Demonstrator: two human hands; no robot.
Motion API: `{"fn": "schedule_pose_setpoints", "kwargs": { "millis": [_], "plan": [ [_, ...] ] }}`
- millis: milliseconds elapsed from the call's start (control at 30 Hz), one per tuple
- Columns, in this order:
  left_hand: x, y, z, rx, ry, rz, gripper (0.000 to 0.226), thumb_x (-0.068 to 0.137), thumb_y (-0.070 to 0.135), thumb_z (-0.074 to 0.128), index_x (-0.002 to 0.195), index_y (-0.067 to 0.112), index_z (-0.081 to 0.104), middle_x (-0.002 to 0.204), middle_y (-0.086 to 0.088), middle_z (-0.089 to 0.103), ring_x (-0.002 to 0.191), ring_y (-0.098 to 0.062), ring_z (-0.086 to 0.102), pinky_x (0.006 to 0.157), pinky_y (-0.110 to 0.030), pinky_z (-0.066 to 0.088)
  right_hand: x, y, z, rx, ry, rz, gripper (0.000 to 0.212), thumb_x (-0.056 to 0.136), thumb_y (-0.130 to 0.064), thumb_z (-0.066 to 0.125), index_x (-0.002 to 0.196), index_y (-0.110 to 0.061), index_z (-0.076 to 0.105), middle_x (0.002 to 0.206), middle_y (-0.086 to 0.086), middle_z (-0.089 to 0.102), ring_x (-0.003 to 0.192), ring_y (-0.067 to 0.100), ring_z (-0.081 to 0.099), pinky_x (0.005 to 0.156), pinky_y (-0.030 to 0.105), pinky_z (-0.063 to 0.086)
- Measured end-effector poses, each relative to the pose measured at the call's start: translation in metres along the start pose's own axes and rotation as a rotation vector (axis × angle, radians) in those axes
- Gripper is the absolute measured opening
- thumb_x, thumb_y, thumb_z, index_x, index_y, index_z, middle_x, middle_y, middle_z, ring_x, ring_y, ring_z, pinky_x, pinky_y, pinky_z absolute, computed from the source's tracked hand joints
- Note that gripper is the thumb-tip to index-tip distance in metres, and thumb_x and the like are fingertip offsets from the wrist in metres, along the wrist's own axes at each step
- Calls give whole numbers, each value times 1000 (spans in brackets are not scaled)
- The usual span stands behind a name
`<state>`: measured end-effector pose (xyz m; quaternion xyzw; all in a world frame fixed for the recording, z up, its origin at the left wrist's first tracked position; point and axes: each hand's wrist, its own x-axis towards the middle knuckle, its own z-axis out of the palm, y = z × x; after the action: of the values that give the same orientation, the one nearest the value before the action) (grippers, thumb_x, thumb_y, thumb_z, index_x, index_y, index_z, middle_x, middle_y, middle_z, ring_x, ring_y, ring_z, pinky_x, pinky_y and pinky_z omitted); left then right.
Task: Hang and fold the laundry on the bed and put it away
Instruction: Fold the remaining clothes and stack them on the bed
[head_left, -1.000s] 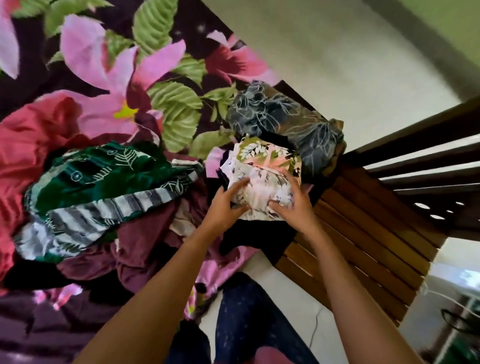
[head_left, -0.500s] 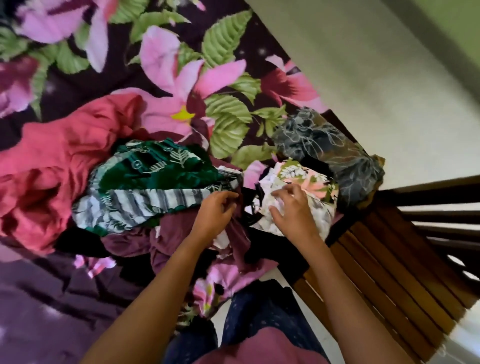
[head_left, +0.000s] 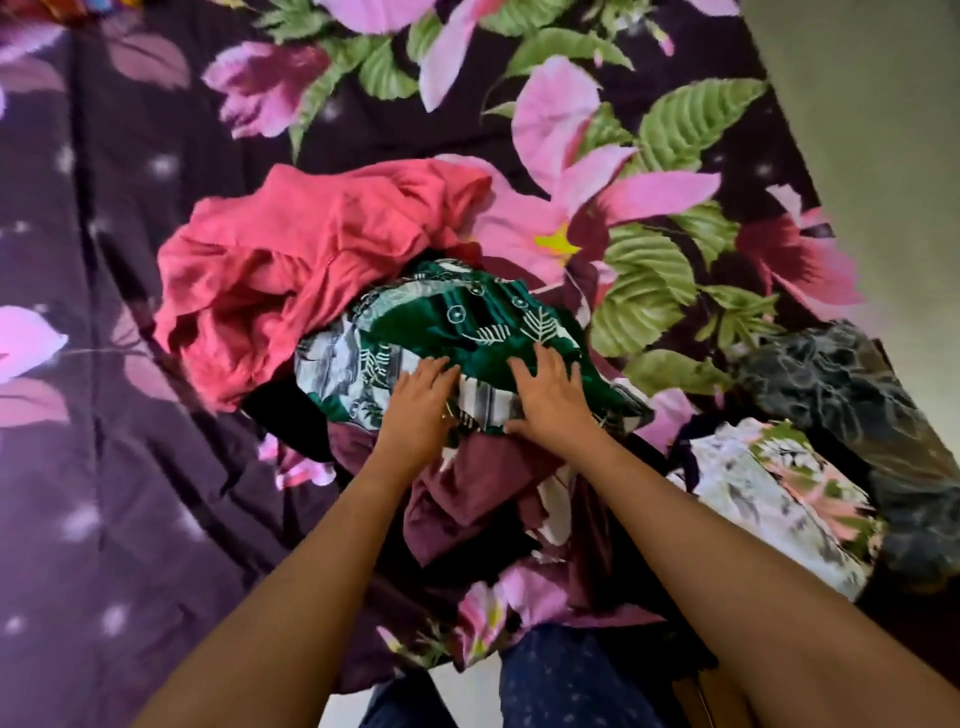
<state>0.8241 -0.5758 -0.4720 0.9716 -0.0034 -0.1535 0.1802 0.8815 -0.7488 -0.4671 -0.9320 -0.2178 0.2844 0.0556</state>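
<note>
1. Floral bedspread (head_left: 156, 467) spreads beyond all the fingers.
2. Red garment (head_left: 311, 260) lies past the left fingertips.
3. Green patterned garment (head_left: 467, 322) now sits under both palms.
4. Folded floral piece (head_left: 779, 493), since released, rests right of the right fingers.
5. Left hand (head_left: 415, 410) and right hand (head_left: 550, 405) press flat with fingers spread, gripping nothing.

**Bare arms and dark blue dotted trousers**

Two hands and two forearms are visible, and all of them are uncovered. The left hand (head_left: 415, 410) is a little left of the middle of the frame, and the right hand (head_left: 550, 402) is just beside it. The left forearm (head_left: 291, 561) reaches the lower left edge and the right forearm (head_left: 737, 551) reaches the lower right corner, bare along the whole visible length. At the bottom centre, between the arms, the person wears dark blue trousers (head_left: 566, 680) with many small pale dots. The nails are too blurred to describe.
</note>
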Motion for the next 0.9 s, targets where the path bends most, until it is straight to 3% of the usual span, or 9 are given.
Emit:
{"fn": "schedule_pose_setpoints", "kwargs": {
  "millis": [67, 167, 267, 433, 567, 667, 767, 833, 900],
  "plan": [
    [0, -4, 4, 1, 118, 91, 30, 66, 0, 65, 96, -3, 67, 101, -24, 63, 94, -41, 62, 79, -44, 51, 2, -2, -1, 11, 115, -34, 51, 88, -8, 54, 138, -10, 39, 133, 18, 45, 125, 35, 43, 103, 43, 32],
    [-6, -4, -15, -118, 179, 95, 4, 72, -3, 60, 69, 0, 60, 70, -17, 58, 68, -34, 56, 59, -39, 49, -6, -15, -13, 218, 277, -43, 31, 85, 5, 46, 115, -1, 52, 101, 21, 58, 93, 39, 57, 69, 40, 39],
    [-16, -5, -40, -296, 200, -12, 9, 80, -7, 52, 74, 0, 51, 75, -19, 55, 72, -32, 51, 67, -48, 44, -20, -41, -45, 426, 443, -94, 12, 86, 5, 50, 97, 3, 53, 90, 21, 59, 84, 38, 56, 67, 41, 40],
    [-43, -3, -133, -570, 461, -46, 10, 89, 1, 44, 86, -6, 52, 76, -15, 55, 70, -22, 48, 63, -26, 31, -46, -120, -137, 525, 748, -264, 15, 88, 3, 52, 101, 5, 58, 94, 21, 63, 85, 35, 59, 74, 44, 47],
    [-66, -9, -238, -661, 672, -12, 7, 95, 4, 46, 93, -1, 52, 77, -11, 56, 68, -22, 52, 62, -27, 40, -69, -180, -219, 602, 943, -380, 15, 90, 3, 53, 102, 6, 61, 92, 20, 65, 84, 29, 61, 75, 33, 50],
    [-90, -12, -322, -625, 817, 130, 8, 95, 2, 47, 92, -4, 51, 73, -8, 52, 65, -18, 46, 57, -20, 33, -96, -227, -285, 632, 1104, -503, 14, 89, 5, 54, 100, 9, 61, 87, 20, 66, 80, 24, 60, 72, 17, 42],
    [-113, -4, -399, -604, 966, 253, 9, 95, 3, 47, 94, -5, 51, 68, 7, 46, 59, -4, 41, 55, -15, 32, -120, -267, -349, 670, 1235, -622, 11, 88, 4, 54, 96, 5, 61, 82, 13, 64, 75, 18, 56, 66, 18, 42],
    [-131, 3, -445, -614, 1075, 335, 7, 95, 5, 47, 96, -1, 51, 72, 13, 46, 63, 1, 45, 58, -12, 33, -141, -290, -391, 696, 1328, -695, 10, 90, -1, 54, 95, 4, 61, 83, 6, 61, 74, 11, 54, 67, 10, 41],
    [-149, 15, -480, -663, 1065, 435, 14, 94, 15, 52, 105, 6, 48, 84, 8, 53, 75, 2, 52, 67, -19, 41, -163, -308, -429, 719, 1421, -757, 13, 92, -4, 54, 96, 6, 61, 84, 2, 59, 72, 0, 52, 69, 3, 40]
  ]
}}
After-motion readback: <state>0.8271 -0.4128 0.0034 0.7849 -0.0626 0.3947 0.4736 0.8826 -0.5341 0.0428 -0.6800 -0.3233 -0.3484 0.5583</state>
